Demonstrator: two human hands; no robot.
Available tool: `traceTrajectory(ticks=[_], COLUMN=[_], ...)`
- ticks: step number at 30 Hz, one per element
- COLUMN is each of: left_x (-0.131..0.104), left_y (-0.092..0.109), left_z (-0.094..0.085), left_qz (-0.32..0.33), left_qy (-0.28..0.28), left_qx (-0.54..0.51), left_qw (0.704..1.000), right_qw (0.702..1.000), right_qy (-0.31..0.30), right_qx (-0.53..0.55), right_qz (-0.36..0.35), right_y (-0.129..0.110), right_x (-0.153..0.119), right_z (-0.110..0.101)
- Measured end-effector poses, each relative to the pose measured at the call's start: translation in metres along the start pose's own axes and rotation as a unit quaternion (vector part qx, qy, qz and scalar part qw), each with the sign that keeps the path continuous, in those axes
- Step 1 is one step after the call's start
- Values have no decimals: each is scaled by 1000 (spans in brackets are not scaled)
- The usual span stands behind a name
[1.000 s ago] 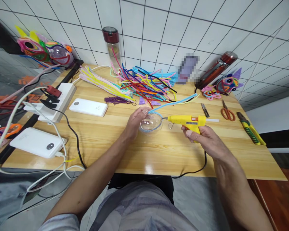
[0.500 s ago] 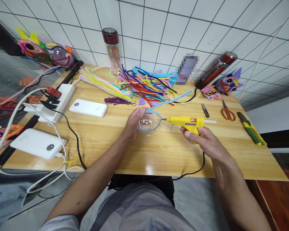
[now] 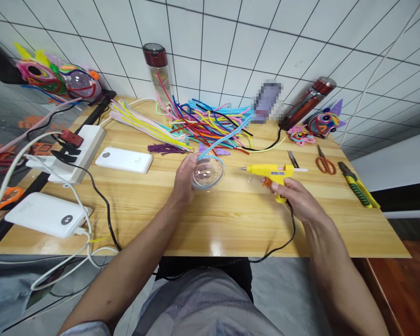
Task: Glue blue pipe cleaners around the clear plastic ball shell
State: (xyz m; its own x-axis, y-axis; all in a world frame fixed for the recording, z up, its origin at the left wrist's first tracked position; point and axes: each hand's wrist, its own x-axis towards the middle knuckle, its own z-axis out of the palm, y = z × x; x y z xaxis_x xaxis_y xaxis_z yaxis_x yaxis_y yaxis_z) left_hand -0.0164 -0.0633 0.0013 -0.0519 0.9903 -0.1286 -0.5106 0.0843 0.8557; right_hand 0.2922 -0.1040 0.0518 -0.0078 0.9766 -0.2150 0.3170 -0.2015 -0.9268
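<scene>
My left hand [image 3: 185,179] grips the left side of a clear plastic bowl-like piece [image 3: 207,173] above the table. A light blue pipe cleaner [image 3: 227,136] runs around its rim, and its loose end sticks out up and to the right. My right hand [image 3: 292,193] is wrapped round the handle of a yellow glue gun [image 3: 271,171], with fingers at the orange trigger. The gun's nozzle points left and stands apart from the clear piece. A white glue stick shows at its back.
Behind my hands lies a pile of coloured pipe cleaners [image 3: 210,123]. Scissors [image 3: 325,162] and green-yellow pliers [image 3: 357,184] lie right. Power banks [image 3: 124,160], a power strip [image 3: 87,151] and cables are left. Two bottles [image 3: 157,70] [image 3: 310,100] stand or lean by the wall.
The glue gun's nozzle has moved away from the rim of the clear piece, leaving a gap. The pipe cleaner's loose end now points more steeply upward. The view has shifted slightly.
</scene>
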Motion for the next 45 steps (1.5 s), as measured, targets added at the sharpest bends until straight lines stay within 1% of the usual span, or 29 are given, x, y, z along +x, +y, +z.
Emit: traceTrajectory(ticks=[3,6,9,12,14,15,16,17,18,19,20,21,22,23,24,25,26,27,29,32,37,40,45], left_x=[2,2,1,0,-2,-2,-3,-5,-7,-9,-11,-14,-17,-20,-23,-25,-27,-29,-31,-32,-31,-31,-32], left_y=[-2,-2,-2,-3,-2,-2,-2,-1,-1,0,0,1,2,2,3,4,4,5,6,6,1,0,1], left_z=[-2,-2,-2,-1,0,0,1,2,3,3,4,5,6,7,7,8,8,8,7,6,4,3,3], left_qz=[5,13,23,28,36,42,47,54,62,73,86,99,111,122,132,141,151,162,186,212,240,248,235], left_qy=[19,23,22,19,17,15,13,10,7,2,-3,-11,-20,-28,-36,-43,-49,-54,-64,-75,-81,-85,-84], left_qx=[-6,4,24,49,68,77,86,96,107,118,131,143,155,167,181,196,212,227,251,271,270,258,238], left_qw=[1000,1000,999,998,997,996,995,994,992,990,988,985,981,978,974,969,964,959,948,936,929,930,939], right_qw=[998,993,990,993,992,985,971,949,925,912,916,936,962,982,992,995,994,990,982,974,969,970,973], right_qy=[64,112,123,105,115,140,177,219,260,282,282,249,194,127,78,50,39,36,44,66,68,74,81], right_qx=[-6,27,62,42,-25,-84,-153,-218,-271,-297,-287,-245,-180,-108,-43,11,57,96,153,191,217,204,180], right_qz=[13,14,11,25,41,50,58,59,51,34,0,-41,-73,-88,-93,-91,-90,-95,-101,-101,-100,-109,-118], right_y=[11,23,32,37,37,35,32,28,22,16,8,0,-9,-18,-26,-34,-41,-47,-57,-63,-54,-46,-38], right_x=[20,37,46,47,42,37,32,25,18,12,5,1,-3,-4,-3,-2,1,4,10,15,20,23,25], right_z=[-12,-17,-17,-22,-31,-36,-39,-41,-39,-34,-25,-12,4,21,39,56,71,84,101,111,110,110,111])
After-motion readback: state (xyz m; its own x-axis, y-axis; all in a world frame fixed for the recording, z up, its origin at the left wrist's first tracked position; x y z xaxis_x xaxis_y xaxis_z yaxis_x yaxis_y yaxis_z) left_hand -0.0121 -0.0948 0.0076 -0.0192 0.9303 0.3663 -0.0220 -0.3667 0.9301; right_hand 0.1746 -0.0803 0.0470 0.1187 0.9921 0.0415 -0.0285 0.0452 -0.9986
